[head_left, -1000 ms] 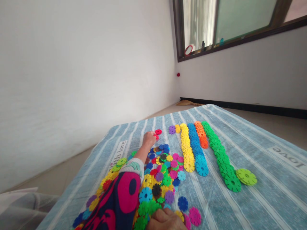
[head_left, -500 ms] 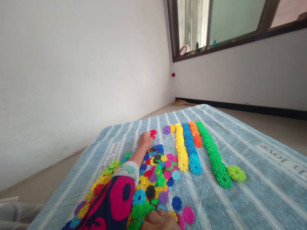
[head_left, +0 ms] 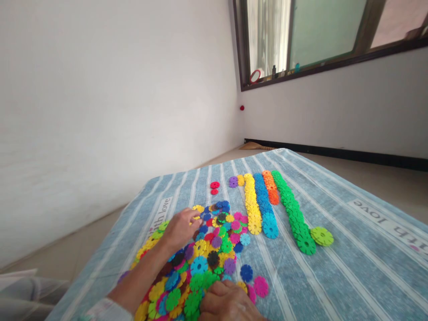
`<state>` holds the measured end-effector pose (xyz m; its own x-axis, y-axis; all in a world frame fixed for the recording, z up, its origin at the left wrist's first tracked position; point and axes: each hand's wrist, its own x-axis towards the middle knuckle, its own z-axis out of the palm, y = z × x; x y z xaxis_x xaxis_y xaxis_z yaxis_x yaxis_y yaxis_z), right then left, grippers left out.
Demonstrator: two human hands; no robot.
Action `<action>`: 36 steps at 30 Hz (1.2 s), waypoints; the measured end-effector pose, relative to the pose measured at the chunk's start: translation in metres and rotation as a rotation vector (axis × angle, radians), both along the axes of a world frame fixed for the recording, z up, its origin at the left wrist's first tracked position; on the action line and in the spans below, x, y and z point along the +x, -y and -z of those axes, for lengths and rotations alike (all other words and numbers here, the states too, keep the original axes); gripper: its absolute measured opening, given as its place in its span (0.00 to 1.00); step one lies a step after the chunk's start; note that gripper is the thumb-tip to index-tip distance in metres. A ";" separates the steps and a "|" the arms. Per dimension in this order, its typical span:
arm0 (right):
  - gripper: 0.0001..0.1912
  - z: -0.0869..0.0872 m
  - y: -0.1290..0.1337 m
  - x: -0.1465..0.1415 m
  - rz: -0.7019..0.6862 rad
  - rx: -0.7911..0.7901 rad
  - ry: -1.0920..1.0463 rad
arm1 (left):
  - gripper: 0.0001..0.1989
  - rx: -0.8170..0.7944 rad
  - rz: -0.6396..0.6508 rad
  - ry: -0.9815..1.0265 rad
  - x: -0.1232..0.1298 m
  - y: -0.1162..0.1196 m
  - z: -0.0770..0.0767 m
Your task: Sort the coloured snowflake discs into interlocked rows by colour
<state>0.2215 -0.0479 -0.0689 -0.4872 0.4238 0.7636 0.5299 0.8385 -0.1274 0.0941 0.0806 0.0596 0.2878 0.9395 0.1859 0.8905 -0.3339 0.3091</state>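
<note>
My left hand (head_left: 183, 228) is over the far left side of a loose pile of notched plastic discs (head_left: 199, 247). Its bent fingers are apart beside a yellow disc (head_left: 198, 208), with nothing visible between them. At the bottom of the view, my right hand (head_left: 230, 302) rests at the near edge of the pile with its fingers curled. Green discs (head_left: 202, 281) lie against its knuckles; the fingertips are hidden, so what they hold cannot be made out. Two red discs (head_left: 215, 185) lie apart beyond the pile.
Overlapping rows of yellow (head_left: 252, 205), blue (head_left: 264, 200), orange (head_left: 271, 189) and green discs (head_left: 294, 214) run along the striped cloth (head_left: 334, 281). A lime disc (head_left: 323, 236) touches the green row's near end. One purple disc (head_left: 233, 182) lies at the far side. A wall (head_left: 100, 111) stands to the left.
My left hand has left the red discs, which stay on the cloth, and has drawn back toward me to the pile. My right hand has barely moved.
</note>
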 end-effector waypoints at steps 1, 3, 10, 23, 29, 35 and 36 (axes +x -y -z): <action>0.22 0.000 0.000 0.001 -0.004 0.002 0.006 | 0.12 0.028 0.021 0.002 -0.007 0.013 0.001; 0.22 -0.001 0.002 0.004 -0.003 0.009 0.009 | 0.12 0.082 0.091 0.008 -0.021 0.038 0.005; 0.17 -0.014 0.009 0.012 -0.040 0.067 0.008 | 0.14 0.271 0.080 0.001 -0.049 0.096 0.040; 0.13 -0.021 0.018 0.019 -0.074 0.001 0.037 | 0.15 0.307 0.127 0.048 -0.033 0.128 0.072; 0.13 -0.027 0.023 0.021 -0.081 -0.040 0.011 | 0.14 0.315 0.121 0.044 -0.032 0.133 0.074; 0.12 -0.024 0.024 0.022 -0.100 -0.055 0.027 | 0.14 0.308 0.138 0.024 -0.029 0.137 0.071; 0.12 -0.023 0.025 0.022 -0.100 -0.057 0.028 | 0.14 0.309 0.140 0.024 -0.029 0.137 0.071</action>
<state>0.2434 -0.0725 -0.0455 -0.5496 0.4145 0.7254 0.4480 0.8791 -0.1629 0.0647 -0.0565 -0.0110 0.4020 0.7892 0.4643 0.8231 -0.5336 0.1943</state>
